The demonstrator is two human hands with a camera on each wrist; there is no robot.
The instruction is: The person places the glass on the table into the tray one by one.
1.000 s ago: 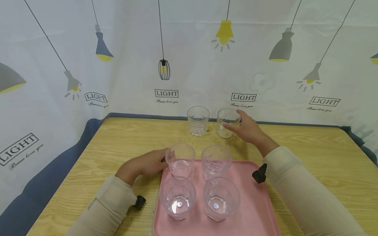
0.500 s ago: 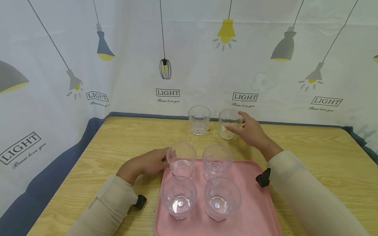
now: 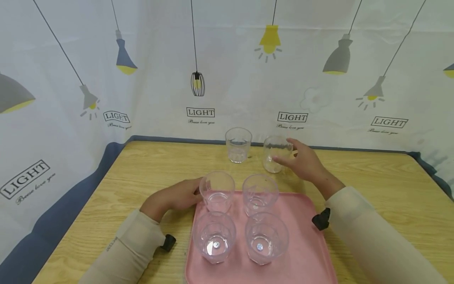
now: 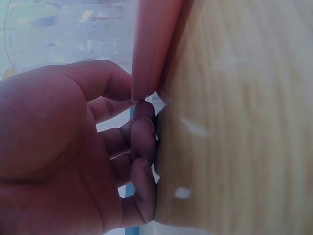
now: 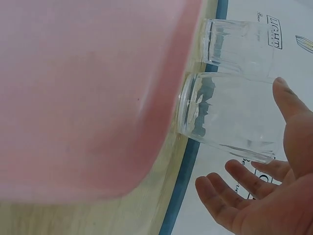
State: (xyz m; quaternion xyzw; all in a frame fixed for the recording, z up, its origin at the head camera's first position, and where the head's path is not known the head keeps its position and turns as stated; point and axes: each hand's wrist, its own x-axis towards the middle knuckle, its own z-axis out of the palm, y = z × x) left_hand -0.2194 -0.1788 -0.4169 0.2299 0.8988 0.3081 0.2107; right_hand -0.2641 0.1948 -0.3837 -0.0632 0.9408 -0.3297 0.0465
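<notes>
My right hand has thumb and fingers around a clear glass at the back of the table. In the right wrist view, the thumb is at that glass's rim and the other fingers are along its far side. My left hand pinches the edge of the pink tray at its far left corner; the left wrist view shows the thumb against the tray's rim, with the other fingers curled below. Several clear glasses, among them a front right one, stand upright on the tray.
Another clear glass stands left of the held one, close to the back edge of the wooden table. Behind rises a white cloth printed with lamps. A small black device sits on each wrist.
The right hand and its glass have moved slightly toward me and to the right, away from the other back glass. The left hand, tray and glasses on it have stayed put.
</notes>
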